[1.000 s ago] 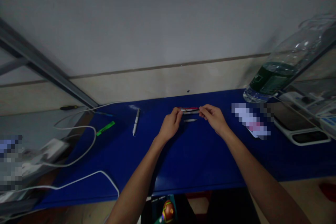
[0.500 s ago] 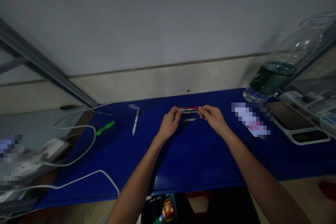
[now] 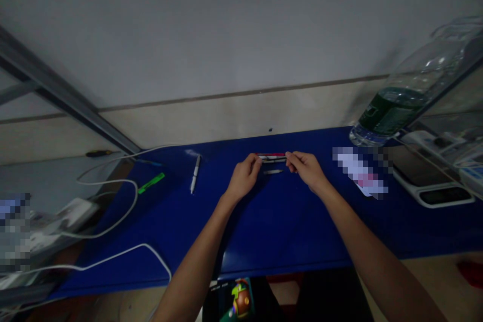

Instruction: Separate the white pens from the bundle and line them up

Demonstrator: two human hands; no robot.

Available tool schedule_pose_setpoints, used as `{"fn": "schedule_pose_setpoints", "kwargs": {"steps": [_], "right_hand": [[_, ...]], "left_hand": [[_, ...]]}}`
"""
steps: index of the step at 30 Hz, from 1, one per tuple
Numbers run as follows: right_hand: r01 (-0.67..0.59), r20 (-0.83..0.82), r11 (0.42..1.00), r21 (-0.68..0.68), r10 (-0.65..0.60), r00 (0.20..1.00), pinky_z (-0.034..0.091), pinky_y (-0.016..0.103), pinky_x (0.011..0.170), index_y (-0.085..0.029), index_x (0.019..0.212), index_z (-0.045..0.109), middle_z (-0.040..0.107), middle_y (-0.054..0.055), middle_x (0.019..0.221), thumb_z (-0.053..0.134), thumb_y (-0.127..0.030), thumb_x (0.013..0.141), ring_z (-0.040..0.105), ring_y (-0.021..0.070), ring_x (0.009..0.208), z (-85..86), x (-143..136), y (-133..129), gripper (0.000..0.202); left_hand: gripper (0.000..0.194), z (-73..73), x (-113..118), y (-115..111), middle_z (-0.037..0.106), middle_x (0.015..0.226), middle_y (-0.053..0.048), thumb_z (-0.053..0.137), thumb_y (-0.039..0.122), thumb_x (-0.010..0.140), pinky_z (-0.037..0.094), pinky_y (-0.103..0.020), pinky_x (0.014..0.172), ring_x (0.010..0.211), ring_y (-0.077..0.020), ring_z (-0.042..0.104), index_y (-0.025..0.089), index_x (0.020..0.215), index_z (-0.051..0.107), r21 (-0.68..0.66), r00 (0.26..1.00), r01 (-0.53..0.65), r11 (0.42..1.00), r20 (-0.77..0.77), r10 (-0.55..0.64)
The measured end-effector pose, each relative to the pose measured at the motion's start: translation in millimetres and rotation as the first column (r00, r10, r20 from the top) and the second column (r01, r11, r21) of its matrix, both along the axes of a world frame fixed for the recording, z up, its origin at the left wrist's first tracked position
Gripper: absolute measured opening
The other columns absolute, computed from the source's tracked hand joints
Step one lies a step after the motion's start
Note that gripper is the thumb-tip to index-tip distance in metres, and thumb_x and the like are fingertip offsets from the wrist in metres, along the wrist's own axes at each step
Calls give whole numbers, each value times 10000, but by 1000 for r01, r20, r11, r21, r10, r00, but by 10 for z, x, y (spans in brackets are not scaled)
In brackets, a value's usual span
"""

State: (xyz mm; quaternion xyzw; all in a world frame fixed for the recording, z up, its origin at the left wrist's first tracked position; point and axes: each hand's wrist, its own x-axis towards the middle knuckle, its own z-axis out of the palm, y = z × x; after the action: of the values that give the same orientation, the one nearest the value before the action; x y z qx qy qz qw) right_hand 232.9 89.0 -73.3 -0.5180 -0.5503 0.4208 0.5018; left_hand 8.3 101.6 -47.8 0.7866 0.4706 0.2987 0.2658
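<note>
two bare arms reach out over the blue worktop [image 3: 283, 221], left arm [image 3: 199, 251] and right arm [image 3: 366, 234]. they come from the low edge and lean in toward each other, so the hands are near but apart. the left hand [image 3: 243, 179] has its back up and its thumb side turned in. the right hand [image 3: 307, 168] points in to meet it, with its fingers bent. both hands are grasping: the fingers pinch one thin gray pen [image 3: 274, 161], one end each. the gray pen is flat from side to side, between the hands. just behind it is one red pen [image 3: 271, 154]; i cannot tell if the fingers touch it. one small silver pen piece [image 3: 272, 172] is just in front, near both hands.

to the left there is one white pen [image 3: 195, 174], then one green stick [image 3: 151, 183]. to the right there is one big clear bottle [image 3: 392, 113] with a green label, standing by the wall [image 3: 241, 35], and one white scale [image 3: 430, 181] near it.
</note>
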Motion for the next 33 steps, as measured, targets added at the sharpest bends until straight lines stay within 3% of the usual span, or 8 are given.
{"fn": "schedule_pose_setpoints", "kwargs": {"steps": [3,6,10,18,25,29,33], "right_hand": [[29,-5,999,17,-28,1000,335,277,557,-183,739,647,577,4,623,596,-553,885,485,126,572,-8,1,11,401],[25,-19,1000,17,-24,1000,347,270,567,-178,785,656,599,3,663,617,-524,876,507,125,597,7,-4,13,359],[-72,19,997,3,72,997,375,273,595,-179,802,671,617,4,676,609,-485,891,525,126,604,14,-28,0,324],[-332,83,942,56,326,942,450,297,671,-193,781,692,650,14,709,603,-419,913,599,160,681,-86,-175,-46,276],[-340,191,939,51,325,926,423,288,630,-191,645,650,633,14,631,591,-466,924,582,152,620,-39,-108,-75,397],[-358,110,932,59,351,930,444,290,629,-184,674,669,649,37,652,519,-581,938,590,153,617,-24,-116,-85,500],[-229,76,973,37,226,971,432,295,582,-171,773,703,615,41,616,366,-657,967,564,156,567,-57,-109,-65,622]], "left_hand": [[356,19,-3,-13,655,806,-16,330,448,1050,390,-236,633,699,-159,624,199,1112,576,58,980,46,997,-195,-34],[333,33,2,-32,710,939,-50,339,427,1054,441,-259,684,828,-208,687,211,1139,579,104,910,142,984,-405,-88],[312,25,22,-56,724,1076,-69,332,398,1062,493,-275,735,941,-225,704,213,1174,557,123,855,196,973,-507,-108],[406,14,125,-158,716,1133,-82,299,518,1047,523,-276,669,939,-234,719,212,1238,485,161,806,253,954,-581,-116],[436,12,142,-193,726,1011,-38,283,554,1037,486,-239,613,820,-187,713,237,1181,544,227,808,258,939,-584,-81],[384,61,88,-172,723,1021,-3,292,488,1059,464,-210,633,838,-151,698,263,1115,598,240,843,261,935,-529,-100],[373,74,51,-157,726,1029,-22,311,450,1062,477,-225,670,842,-158,697,257,1139,622,259,867,222,940,-494,-69]]}}
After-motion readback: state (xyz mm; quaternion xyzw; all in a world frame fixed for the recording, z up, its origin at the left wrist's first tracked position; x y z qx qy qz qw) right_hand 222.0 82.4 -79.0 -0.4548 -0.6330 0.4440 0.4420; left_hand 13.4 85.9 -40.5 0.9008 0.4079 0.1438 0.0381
